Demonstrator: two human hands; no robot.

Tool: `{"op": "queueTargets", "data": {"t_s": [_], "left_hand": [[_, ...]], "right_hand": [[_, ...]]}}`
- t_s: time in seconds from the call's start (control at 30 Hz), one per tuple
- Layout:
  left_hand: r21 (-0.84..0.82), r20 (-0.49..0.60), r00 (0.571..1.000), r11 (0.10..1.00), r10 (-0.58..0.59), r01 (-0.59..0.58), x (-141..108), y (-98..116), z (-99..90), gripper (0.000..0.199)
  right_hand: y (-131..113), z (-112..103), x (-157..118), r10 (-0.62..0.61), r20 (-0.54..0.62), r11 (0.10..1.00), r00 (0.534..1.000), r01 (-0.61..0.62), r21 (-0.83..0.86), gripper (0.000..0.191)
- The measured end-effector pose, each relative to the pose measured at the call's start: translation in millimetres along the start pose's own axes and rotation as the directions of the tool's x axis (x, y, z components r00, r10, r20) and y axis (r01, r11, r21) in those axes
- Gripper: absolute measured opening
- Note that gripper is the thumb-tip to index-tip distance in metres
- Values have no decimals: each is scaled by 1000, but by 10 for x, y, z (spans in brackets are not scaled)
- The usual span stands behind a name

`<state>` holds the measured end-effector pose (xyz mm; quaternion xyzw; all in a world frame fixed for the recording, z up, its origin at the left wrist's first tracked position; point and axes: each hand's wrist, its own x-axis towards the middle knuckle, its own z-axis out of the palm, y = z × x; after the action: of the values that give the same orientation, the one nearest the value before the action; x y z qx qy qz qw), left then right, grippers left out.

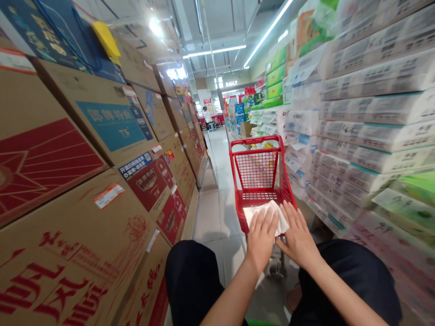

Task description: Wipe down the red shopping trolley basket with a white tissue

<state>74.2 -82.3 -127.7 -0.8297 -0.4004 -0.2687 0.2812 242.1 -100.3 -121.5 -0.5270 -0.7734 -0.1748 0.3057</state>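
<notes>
A small red plastic shopping cart with a grid back stands right in front of my knees. My left hand lies with its fingers stretched over a white cloth, pressing it on the cart's near rim. At the right near corner of the cart, my right hand rests with its fingers extended, touching the rim and the cloth's right edge. Both palms are turned down, so their undersides are hidden. Wheels show under the cart, partly behind my hands.
Stacked cardboard cartons form a wall on the left. On the right rise piled packs of tissue paper, blurred. A tiled aisle floor runs ahead between them, past a thin post. Far off, a person is near a blue stool.
</notes>
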Motion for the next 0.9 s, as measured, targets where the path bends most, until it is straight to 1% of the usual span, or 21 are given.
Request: {"op": "queueTargets", "data": {"t_s": [0.07, 0.13, 0.2, 0.27, 0.33, 0.37, 0.4, 0.47, 0.57, 0.63, 0.7, 0.73, 0.8, 0.9], "left_hand": [[-4, 14, 998, 998, 63, -63, 21, -97, 36, 55], [-37, 41, 993, 993, 111, -110, -8, -284, 48, 54], [-83, 82, 990, 990, 119, -112, -75, -525, 41, 53], [-109, 89, 991, 990, 97, -87, -162, -767, 21, 52], [-131, 88, 994, 990, 66, -54, -244, -944, 0, 53], [-142, 88, 995, 989, 43, -31, -277, -991, -6, 53], [-155, 86, 996, 988, 15, -2, -300, -1004, -7, 54], [-178, 65, 996, 982, -60, 70, -313, -927, 5, 56], [-199, 19, 987, 967, -161, 161, -255, -642, 25, 58], [-207, 32, 986, 964, -166, 169, -192, -459, 20, 58], [-208, 69, 990, 969, -122, 134, -144, -378, 2, 57], [-206, 84, 993, 973, -85, 101, -133, -389, -7, 57], [-193, 86, 996, 981, 18, -1, -138, -507, -14, 54], [-163, 56, 984, 973, 172, -160, -170, -811, 6, 51]], "right_hand": [[94, -16, 1, -8, 28, 1000, 1000, 8, -4, 101], [171, -47, 11, -11, 49, 1000, 999, 11, -4, 98], [214, -73, 27, -8, 57, 1000, 998, 8, 2, 96], [229, -87, 43, -2, 57, 1000, 998, 2, 10, 93], [223, -88, 56, 0, 64, 1000, 998, 0, 13, 91], [211, -84, 62, -1, 70, 1000, 998, 0, 10, 91], [193, -75, 70, 0, 74, 1000, 997, -1, 5, 90], [126, -41, 90, 12, 75, 1000, 997, -11, -8, 93], [-52, 42, 134, 43, 47, 999, 998, -42, -29, 105], [-179, 91, 158, 35, 37, 999, 999, -34, -31, 112], [-249, 106, 160, 9, 44, 1000, 999, -8, -17, 113], [-251, 96, 152, -6, 54, 1000, 999, 7, -8, 111], [-194, 49, 118, -39, 81, 999, 996, 39, 1, 103], [-55, -32, 56, -71, 109, 997, 992, 71, 3, 91]]}}
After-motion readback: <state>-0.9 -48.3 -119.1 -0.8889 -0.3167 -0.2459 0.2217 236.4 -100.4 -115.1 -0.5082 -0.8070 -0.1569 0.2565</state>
